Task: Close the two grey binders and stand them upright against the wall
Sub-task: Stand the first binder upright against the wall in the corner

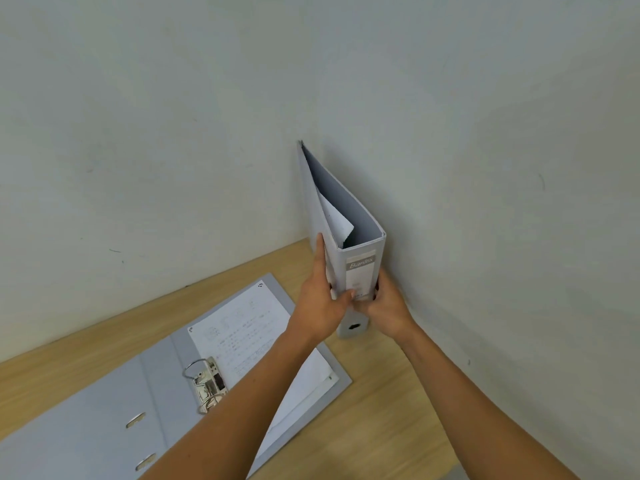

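The first binder [360, 268] is closed and being stood upright in the corner, spine toward the person, its foot on the table [381, 393] beside the right wall [485, 168]. The left hand [320, 303] and right hand [388, 303] clasp its lower spine from either side, fingers wrapped on the covers, arms reaching forward. Next, likely: let go once it stands steady, then fold shut the open binder [104, 410] lying flat at left.

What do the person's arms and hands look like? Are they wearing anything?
Both arms are bare all the way to the bottom edge of the picture, with no sleeves showing. The left hand and the right hand wear no gloves. No watch, bracelet or ring can be seen on either one.
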